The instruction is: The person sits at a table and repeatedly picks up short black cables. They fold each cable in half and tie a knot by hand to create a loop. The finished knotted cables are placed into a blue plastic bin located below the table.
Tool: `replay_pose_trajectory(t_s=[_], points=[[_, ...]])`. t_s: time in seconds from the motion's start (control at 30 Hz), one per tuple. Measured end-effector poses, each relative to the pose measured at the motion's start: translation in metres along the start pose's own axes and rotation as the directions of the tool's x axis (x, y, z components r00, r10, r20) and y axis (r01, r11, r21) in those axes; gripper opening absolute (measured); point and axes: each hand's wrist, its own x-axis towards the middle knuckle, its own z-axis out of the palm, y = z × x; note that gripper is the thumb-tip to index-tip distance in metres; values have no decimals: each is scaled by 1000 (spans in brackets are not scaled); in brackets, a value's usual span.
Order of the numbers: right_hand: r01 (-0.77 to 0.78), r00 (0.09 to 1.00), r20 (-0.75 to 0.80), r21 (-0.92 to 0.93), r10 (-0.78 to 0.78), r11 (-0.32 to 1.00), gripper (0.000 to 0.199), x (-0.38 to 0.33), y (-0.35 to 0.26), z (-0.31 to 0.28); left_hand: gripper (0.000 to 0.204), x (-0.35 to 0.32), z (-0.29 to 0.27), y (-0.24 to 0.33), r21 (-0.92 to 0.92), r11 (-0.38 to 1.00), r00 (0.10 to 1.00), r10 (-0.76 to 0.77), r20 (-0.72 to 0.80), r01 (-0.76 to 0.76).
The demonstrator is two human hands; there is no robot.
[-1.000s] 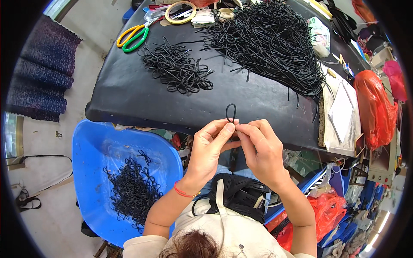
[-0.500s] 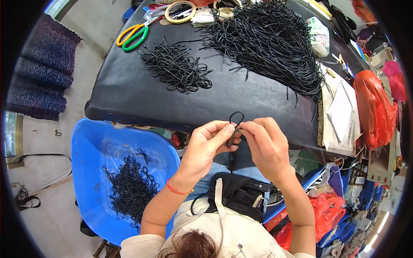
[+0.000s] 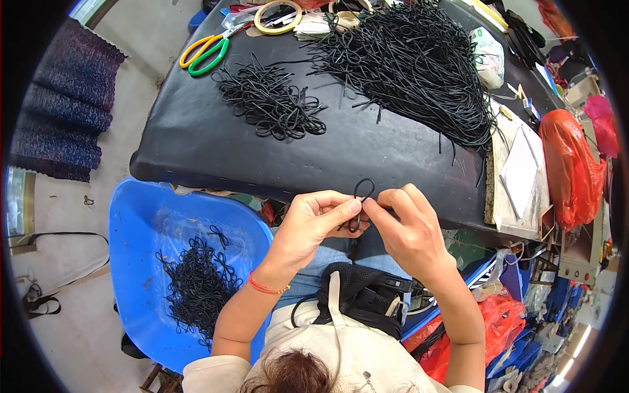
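Observation:
Just off the near edge of the black table, a thin black cord (image 3: 371, 183) is bent into a loop that stands up between my fingertips. My left hand (image 3: 321, 219) pinches it between thumb and fingers, and part of the cord hangs below that thumb. My right hand (image 3: 407, 223) is closed in a pinch at the base of the loop, touching the left fingertips; the cord's ends are hidden there. On the table lie a small heap of looped black cords (image 3: 272, 101) and, farther right, a large pile of long straight black cords (image 3: 409, 65).
A blue plastic tub (image 3: 141, 275) at my left holds a clump of knotted black cords (image 3: 203, 288). Scissors with yellow and green handles (image 3: 208, 56) and a tape roll (image 3: 278, 16) lie on the black table (image 3: 216, 157). Red plastic bags (image 3: 570, 170) hang at the right.
My right hand has rolled inward with its fingers curled more tightly around the cord. The loop tilts slightly to the right, and both hands have lowered a little.

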Motion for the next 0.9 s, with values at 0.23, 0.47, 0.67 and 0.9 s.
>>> replay_pose_trajectory(t_s=[0.23, 0.47, 0.67, 0.9], points=[[-89, 995, -55, -57, 86, 994, 25, -5, -4, 6, 18, 1, 7, -8, 282, 938, 964, 242, -108, -204], [10, 998, -65, -100, -17, 995, 17, 10, -7, -14, 16, -2, 8, -8, 799, 438, 850, 502, 162, -411], [-486, 849, 129, 573, 513, 660, 7, -3, 6, -2, 32, -6, 7, 3, 59, 978, 974, 192, 122, -200], [-468, 860, 111, 557, 498, 686, 16, -11, -22, -1, 21, 3, 2, -8, 144, 968, 978, 206, 11, -206]])
